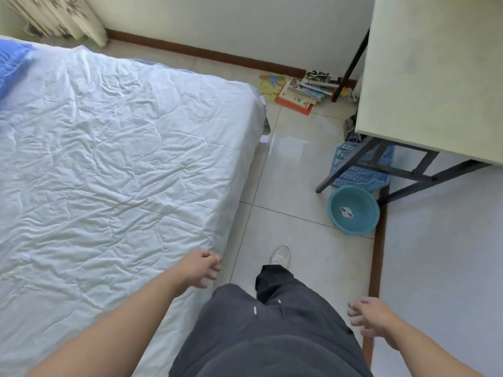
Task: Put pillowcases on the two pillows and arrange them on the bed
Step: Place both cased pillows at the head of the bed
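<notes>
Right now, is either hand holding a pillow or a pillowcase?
No: the left hand hangs with loosely curled fingers at the edge of the wrinkled white bed cover, and the right hand is empty over the floor.

Open floor (288, 186) between bed (109, 159) and table (435, 77) — basin (353, 209) intrudes.

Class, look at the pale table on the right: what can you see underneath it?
Under the table lie a blue lattice basket, a teal basin on its side, and crumpled cloth. Stacked books sit by its far leg. The tabletop hides whatever lies farther beneath.
</notes>
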